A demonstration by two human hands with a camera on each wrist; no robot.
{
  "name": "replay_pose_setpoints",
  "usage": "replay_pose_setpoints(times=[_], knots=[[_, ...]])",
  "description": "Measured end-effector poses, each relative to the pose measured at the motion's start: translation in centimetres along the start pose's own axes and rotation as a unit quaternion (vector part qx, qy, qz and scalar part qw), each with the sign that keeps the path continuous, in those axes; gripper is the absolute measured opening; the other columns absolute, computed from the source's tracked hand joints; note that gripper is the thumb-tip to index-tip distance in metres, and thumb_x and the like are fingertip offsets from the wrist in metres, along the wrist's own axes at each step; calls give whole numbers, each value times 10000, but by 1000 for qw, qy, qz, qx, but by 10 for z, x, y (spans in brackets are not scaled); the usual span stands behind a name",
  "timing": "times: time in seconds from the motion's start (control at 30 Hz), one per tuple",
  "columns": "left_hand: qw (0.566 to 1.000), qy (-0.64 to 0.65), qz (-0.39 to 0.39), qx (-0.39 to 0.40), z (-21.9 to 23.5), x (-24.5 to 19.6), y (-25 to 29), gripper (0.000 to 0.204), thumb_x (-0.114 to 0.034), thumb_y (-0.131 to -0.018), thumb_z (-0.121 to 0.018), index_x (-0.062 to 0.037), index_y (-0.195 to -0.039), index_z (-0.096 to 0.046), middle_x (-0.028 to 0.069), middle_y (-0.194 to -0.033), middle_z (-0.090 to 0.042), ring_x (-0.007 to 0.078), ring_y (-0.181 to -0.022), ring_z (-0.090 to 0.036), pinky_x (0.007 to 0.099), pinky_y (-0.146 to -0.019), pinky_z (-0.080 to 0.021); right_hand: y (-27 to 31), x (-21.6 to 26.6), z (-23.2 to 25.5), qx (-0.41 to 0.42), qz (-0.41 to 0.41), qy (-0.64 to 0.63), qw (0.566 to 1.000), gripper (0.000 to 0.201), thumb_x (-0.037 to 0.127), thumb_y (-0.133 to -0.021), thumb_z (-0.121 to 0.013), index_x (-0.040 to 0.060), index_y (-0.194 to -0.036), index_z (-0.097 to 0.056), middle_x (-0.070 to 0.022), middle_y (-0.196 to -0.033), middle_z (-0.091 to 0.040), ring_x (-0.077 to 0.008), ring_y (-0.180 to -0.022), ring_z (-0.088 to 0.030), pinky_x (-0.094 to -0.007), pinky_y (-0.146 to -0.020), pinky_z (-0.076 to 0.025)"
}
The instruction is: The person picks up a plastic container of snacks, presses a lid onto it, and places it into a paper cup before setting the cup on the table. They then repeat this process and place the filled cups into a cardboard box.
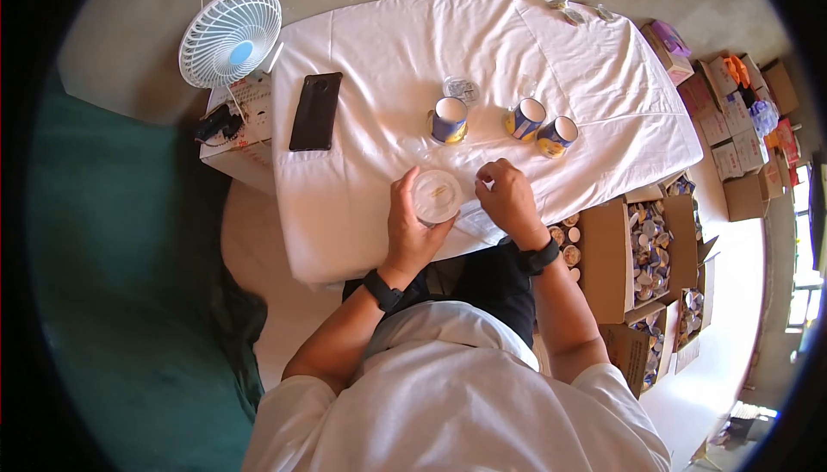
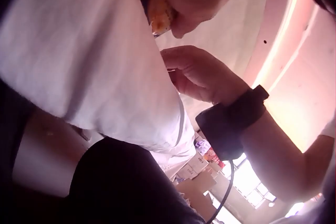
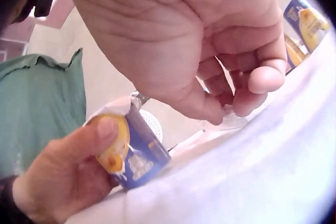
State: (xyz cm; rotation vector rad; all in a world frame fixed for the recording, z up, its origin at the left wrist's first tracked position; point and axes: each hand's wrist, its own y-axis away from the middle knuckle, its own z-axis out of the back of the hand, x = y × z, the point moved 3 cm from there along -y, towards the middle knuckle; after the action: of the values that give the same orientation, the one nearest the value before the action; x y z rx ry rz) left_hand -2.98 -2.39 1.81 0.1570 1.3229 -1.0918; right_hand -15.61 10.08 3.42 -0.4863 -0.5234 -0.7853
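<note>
A blue and yellow cup is gripped by the left hand, thumb on one side and fingers round the other. From above, its pale round top shows a small beige patch. The right hand hovers just to the right of this cup, not touching it, with bent fingers and the thumb close to the fingertips. Beside those fingertips in the right wrist view lies something clear; whether they pinch it cannot be told. The left wrist view shows the right hand partly behind the white cloth.
Blue and yellow cups stand beyond the hands, near clear plastic pieces. A dark phone lies at the left on the cloth. A fan stands at the far left; boxes of cups are at the right.
</note>
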Motion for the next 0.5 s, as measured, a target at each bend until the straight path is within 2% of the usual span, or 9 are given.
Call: replay_pose_setpoints(times=[0.03, 0.13, 0.17, 0.27, 0.3, 0.33, 0.4, 0.43, 0.5], knots=[[1000, -4, -9, 17, -2, 0, -1, 777, -51, -645, -796, -20, -1302, -384, 172, -1154, -502, 328, -1059, -528, 397, -909, -438, -1, 0, 3, -26, -2, -66, 997, 109, 87, -753, -633, -18, -784, -624, -150, -777, -616, -324, -702, -617, -386, -641, -492], [998, -21, -41, 46, -2, 1, -3, 773, -47, -656, -790, -21, -1308, -378, 183, -1180, -504, 345, -1068, -534, 403, -902, -448, 1, 13, 21, 0, -96, -177, 979, 122, 94, -767, -644, -25, -787, -626, -135, -746, -609, -254, -657, -610, -339, -611, -486], [999, -8, -36, 41, -2, 1, -2, 763, -43, -663, -782, -21, -1310, -379, 187, -1182, -502, 348, -1071, -532, 404, -904, -448, 2, 13, 21, 4, -100, -202, 974, 124, 100, -780, -651, -19, -795, -619, -124, -753, -596, -202, -626, -597, -310, -588, -479], [999, 15, -23, 26, -3, -2, 1, 723, -35, -682, -758, -27, -1309, -396, 196, -1192, -494, 360, -1083, -523, 409, -909, -445, 6, 49, 29, -37, 16, -150, 988, 108, 94, -783, -652, -5, -803, -615, -121, -783, -594, -225, -639, -612, -323, -588, -483], [999, 11, -22, 23, -2, -5, 1, 703, -34, -689, -750, -34, -1304, -410, 198, -1198, -490, 366, -1088, -520, 411, -911, -444, 9, 57, 26, -27, 38, -114, 992, 87, 72, -774, -662, 9, -808, -612, -114, -798, -587, -252, -652, -622, -340, -585, -488], [1000, 8, -21, 21, -2, -6, 0, 683, -33, -695, -742, -41, -1299, -424, 200, -1204, -485, 372, -1092, -516, 413, -912, -442, 12, 57, 18, -39, 97, -80, 991, 62, 35, -759, -658, 11, -793, -612, -117, -797, -584, -274, -677, -630, -349, -593, -494], [997, -32, -27, 70, -1, -3, 5, 629, -25, -713, -723, -56, -1281, -455, 203, -1215, -474, 385, -1095, -510, 420, -917, -438, 15, 66, 16, -19, 145, -43, 988, 74, 20, -753, -647, 14, -820, -618, -129, -818, -598, -293, -681, -626, -357, -597, -495], [994, -51, -31, 94, -1, -1, 5, 602, -22, -721, -713, -63, -1271, -471, 205, -1221, -469, 391, -1096, -506, 423, -920, -435, 10, 65, 19, -8, 124, -78, 989, 82, 28, -756, -643, 16, -834, -619, -133, -824, -602, -303, -688, -624, -362, -601, -496], [997, -30, -22, 67, -1, 0, 3, 577, -16, -725, -707, -75, -1256, -490, 207, -1229, -460, 399, -1098, -502, 425, -924, -434, -5, 55, 28, 16, 81, -147, 986, 102, 46, -763, -636, 18, -860, -620, -142, -838, -610, -324, -700, -619, -372, -609, -496]])
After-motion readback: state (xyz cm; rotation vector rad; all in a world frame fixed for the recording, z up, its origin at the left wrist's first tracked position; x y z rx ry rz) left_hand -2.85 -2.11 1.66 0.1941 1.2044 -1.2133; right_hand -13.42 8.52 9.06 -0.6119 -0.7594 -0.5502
